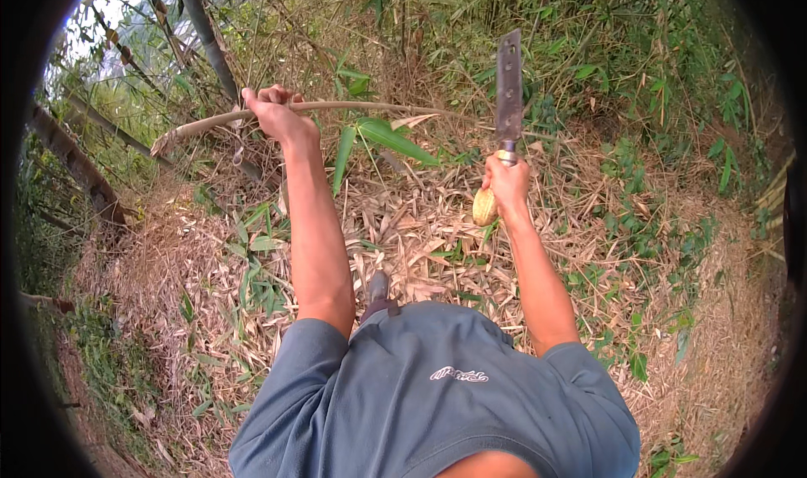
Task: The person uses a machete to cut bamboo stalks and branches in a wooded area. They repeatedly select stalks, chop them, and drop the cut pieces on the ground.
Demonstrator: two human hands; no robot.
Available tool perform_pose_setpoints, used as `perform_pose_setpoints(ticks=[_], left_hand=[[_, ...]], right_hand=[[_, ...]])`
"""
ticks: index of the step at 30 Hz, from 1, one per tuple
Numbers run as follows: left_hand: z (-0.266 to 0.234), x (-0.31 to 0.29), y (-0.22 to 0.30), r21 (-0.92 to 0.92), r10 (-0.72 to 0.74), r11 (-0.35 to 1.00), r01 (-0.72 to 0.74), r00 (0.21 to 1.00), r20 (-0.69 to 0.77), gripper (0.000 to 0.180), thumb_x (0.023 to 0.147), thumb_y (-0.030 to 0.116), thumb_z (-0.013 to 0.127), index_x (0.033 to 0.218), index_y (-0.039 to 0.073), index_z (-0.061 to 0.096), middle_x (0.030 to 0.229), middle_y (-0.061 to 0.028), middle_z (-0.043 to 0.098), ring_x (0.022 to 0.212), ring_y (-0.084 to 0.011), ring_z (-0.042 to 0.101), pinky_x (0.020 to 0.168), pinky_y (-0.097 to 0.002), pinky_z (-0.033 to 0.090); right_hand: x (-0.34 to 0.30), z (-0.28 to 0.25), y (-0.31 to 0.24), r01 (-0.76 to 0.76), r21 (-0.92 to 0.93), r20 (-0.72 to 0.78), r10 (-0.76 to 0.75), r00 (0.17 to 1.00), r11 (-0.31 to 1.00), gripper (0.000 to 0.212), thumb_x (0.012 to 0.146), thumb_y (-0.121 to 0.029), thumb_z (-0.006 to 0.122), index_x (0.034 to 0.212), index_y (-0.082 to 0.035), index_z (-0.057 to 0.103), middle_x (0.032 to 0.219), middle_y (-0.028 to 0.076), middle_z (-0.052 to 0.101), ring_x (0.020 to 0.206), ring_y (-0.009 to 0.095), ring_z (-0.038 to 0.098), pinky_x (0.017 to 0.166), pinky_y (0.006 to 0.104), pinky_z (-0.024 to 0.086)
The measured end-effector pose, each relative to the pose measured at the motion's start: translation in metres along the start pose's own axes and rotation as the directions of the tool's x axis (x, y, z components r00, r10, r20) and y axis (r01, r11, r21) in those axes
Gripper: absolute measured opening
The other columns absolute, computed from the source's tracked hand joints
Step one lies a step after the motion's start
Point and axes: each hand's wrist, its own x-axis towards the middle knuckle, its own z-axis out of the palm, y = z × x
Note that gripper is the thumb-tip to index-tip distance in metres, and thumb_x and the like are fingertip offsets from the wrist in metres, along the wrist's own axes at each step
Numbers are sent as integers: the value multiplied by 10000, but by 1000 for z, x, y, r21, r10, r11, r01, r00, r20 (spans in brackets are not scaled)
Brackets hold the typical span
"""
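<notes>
My left hand is closed around a thin, dry brown stick, held out ahead of me at the left. One end of the stick droops to the left of the hand; the rest runs right, thinning toward the middle of the view. In my right hand is a machete with a dark, straight, broad blade pointing up and away. A metal collar joins the blade to the grip, and the yellowish butt of its handle sticks out below my fingers. The blade stands apart from the stick.
Dry fallen leaves cover the ground. Green bamboo leaves hang just beyond my left hand. Thick bamboo stems lean at the left, with another dark trunk nearby. Dense undergrowth rises ahead. My shoe shows below.
</notes>
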Motion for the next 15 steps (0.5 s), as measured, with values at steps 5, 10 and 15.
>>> perform_pose_setpoints(ticks=[5, 10, 15], left_hand=[[11, -1, 5, -25, -181, 980, 198, 832, -524, 604, 884, 690, 480, 712, 127, 340, 568, 11, 325, 467, -138, 303, 479, -297, 280], [19, -21, 2, -118, 151, 985, -129, 967, 206, 426, 945, 399, 610, 759, 150, 320, 507, 42, 293, 381, -58, 255, 346, -241, 195], [23, -35, -2, -30, 321, 945, -325, 908, 269, 362, 1006, 275, 534, 733, 139, 339, 504, 47, 309, 376, -46, 257, 341, -238, 197]], right_hand=[[-53, 33, -21, -28, 182, 54, 19, 998, 983, 16, 823, -10, 579, 829, -17, 566, 614, 38, 552, 463, 122, 520, 451, 280, 447], [-81, 20, 43, -4, -79, 69, 9, 998, 997, 47, 812, -34, 615, 806, -19, 570, 585, 28, 564, 474, 105, 537, 464, 276, 441], [-85, 14, 46, 4, -95, 75, 3, 997, 995, 56, 812, -47, 611, 786, -21, 570, 569, 27, 560, 478, 105, 541, 469, 274, 440]])
